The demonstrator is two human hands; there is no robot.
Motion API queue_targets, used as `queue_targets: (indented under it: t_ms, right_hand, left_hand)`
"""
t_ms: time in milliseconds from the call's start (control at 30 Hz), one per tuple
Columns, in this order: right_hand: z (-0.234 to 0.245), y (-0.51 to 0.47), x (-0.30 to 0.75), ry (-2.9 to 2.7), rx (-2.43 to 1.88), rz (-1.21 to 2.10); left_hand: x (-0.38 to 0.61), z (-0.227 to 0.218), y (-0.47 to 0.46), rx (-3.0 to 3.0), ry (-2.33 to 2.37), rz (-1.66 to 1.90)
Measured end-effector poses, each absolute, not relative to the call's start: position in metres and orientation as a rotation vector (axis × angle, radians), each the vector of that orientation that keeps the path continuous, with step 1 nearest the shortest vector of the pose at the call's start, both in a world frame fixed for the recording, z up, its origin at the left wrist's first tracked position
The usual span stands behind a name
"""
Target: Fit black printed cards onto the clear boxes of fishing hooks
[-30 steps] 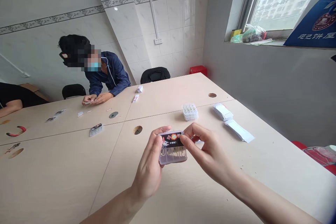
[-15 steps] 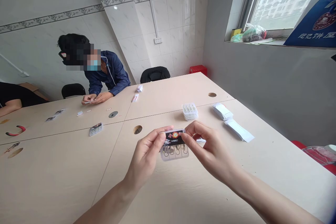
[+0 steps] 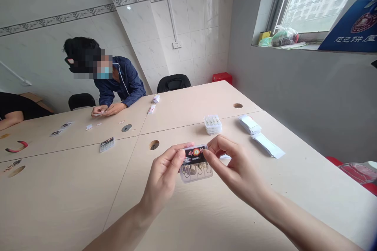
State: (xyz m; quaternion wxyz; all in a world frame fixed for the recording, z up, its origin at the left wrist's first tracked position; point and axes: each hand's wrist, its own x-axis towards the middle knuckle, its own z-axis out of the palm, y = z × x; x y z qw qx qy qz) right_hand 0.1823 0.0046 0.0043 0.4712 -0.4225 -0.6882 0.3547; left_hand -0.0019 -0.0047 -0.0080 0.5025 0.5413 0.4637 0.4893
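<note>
Above the table, my left hand (image 3: 165,168) is closed on the left side of a clear plastic fishing hook box (image 3: 196,171), thumb on top. Several hooks show through its compartments. A black label (image 3: 194,158) with red and white lettering covers the box's upper part. My right hand (image 3: 231,160) is closed too, its thumb and finger pressed at the label's right end and the box's right edge. Behind my right hand, a white paper piece (image 3: 225,156) on the table is mostly hidden.
A stack of clear hook boxes (image 3: 213,124) stands beyond my hands. To its right lie two piles of white cards (image 3: 268,146). A labelled box (image 3: 107,145) sits left of a table hole (image 3: 154,145). Across the table, a person in a blue jacket (image 3: 119,80) handles something small.
The box tilts slightly, so its label faces me a little more fully. Both hands keep their places on it.
</note>
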Motion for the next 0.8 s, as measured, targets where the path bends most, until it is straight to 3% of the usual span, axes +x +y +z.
queue_targets:
  t_ms: [800]
  right_hand:
    - [0.0046, 0.0082, 0.1843, -1.71, -1.098, 0.846]
  left_hand:
    - [0.0011, -0.0057, -0.0084, 1.271, 1.082, 1.179]
